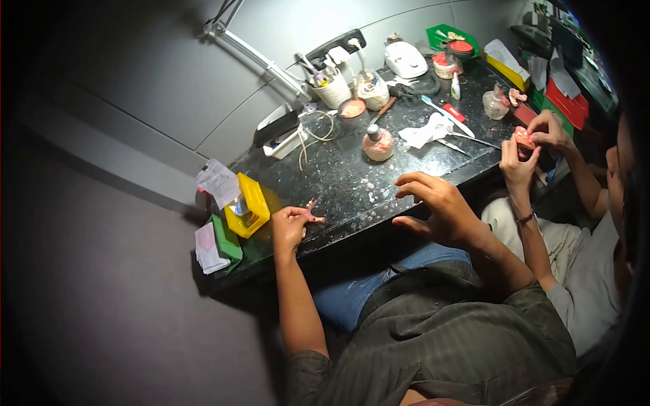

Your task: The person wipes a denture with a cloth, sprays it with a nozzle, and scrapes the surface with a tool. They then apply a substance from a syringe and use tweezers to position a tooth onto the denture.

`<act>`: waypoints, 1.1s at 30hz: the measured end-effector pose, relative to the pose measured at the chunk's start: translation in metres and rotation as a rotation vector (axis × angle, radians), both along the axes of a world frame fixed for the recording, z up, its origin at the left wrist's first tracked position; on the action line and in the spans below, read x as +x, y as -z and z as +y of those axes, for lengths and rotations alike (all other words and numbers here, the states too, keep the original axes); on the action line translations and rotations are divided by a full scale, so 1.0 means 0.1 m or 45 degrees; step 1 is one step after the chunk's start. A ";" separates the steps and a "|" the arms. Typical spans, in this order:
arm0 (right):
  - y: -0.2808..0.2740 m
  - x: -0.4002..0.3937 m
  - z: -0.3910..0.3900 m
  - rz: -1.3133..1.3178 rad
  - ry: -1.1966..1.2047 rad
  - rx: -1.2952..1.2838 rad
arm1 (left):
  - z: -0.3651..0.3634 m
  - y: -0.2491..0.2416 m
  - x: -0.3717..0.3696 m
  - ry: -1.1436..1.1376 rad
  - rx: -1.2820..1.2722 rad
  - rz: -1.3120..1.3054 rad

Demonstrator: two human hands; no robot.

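Note:
Near the front edge of the black worktop (271, 183), my left hand (290, 229) is closed on a small pink partial denture (312, 214) with pale teeth at its ends. The fingers hide part of it. My right hand (437, 206) hovers over the worktop's edge, with thumb and fingers spread apart and nothing between them. Beyond it stands a round, pink-stained glass jar with a metal cap (378, 144). A crumpled white tissue (428, 131) lies to the right of that jar, with thin tools beside it.
Yellow (252, 203) and green (227, 238) bins with papers stand left. Behind are a woven cup (332, 91), a power strip (335, 51) and a lamp arm (257, 61). At right, a co-worker's hands (520, 162) hold a pink denture piece (524, 138). A toothbrush (447, 115) lies nearby.

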State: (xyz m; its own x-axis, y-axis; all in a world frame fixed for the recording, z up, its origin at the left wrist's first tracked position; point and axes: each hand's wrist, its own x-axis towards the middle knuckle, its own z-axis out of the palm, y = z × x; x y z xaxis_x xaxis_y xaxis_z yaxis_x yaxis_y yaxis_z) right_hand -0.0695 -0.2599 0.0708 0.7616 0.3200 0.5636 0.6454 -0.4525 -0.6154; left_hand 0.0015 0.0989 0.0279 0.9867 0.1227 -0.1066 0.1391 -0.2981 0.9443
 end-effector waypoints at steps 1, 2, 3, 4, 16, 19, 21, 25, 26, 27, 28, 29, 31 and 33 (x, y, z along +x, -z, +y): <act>0.00 0.00 -0.01 0.000 -0.018 -0.004 | 0.00 0.00 0.00 0.014 -0.039 0.011; -0.01 0.00 -0.01 0.012 -0.009 -0.007 | 0.01 -0.01 0.00 -0.003 -0.043 0.009; -0.01 0.00 -0.01 0.025 0.000 -0.009 | 0.00 -0.06 -0.02 -0.037 -0.037 -0.015; -0.01 0.00 -0.02 0.024 -0.017 -0.009 | 0.01 -0.09 -0.04 -0.070 -0.029 -0.039; 0.04 0.05 -0.12 0.112 0.023 0.015 | 0.53 -0.20 -0.15 -0.304 0.027 -0.076; 0.02 0.09 -0.20 0.092 0.040 -0.001 | 0.61 -0.19 -0.19 -0.324 0.009 -0.078; 0.03 0.11 -0.24 0.119 0.047 0.012 | 0.59 -0.21 -0.24 -0.315 0.062 -0.006; 0.03 0.10 -0.34 0.127 0.064 -0.027 | 0.58 -0.17 -0.25 -0.263 0.103 0.040; 0.04 0.11 -0.35 0.108 0.044 -0.062 | 0.55 -0.17 -0.24 -0.256 0.102 0.043; 0.05 0.10 -0.35 0.120 0.043 -0.070 | 0.53 -0.17 -0.23 -0.255 0.092 0.044; 0.04 0.10 -0.36 0.120 0.040 -0.069 | 0.53 -0.17 -0.24 -0.261 0.083 0.046; 0.03 0.09 -0.37 0.124 0.049 -0.077 | 0.53 -0.17 -0.23 -0.269 0.086 0.046; 0.02 0.09 -0.39 0.128 0.037 -0.080 | 0.59 -0.11 -0.20 -0.264 0.215 0.034; 0.03 0.11 -0.42 0.130 0.070 -0.095 | 0.69 -0.03 -0.16 -0.303 0.474 -0.093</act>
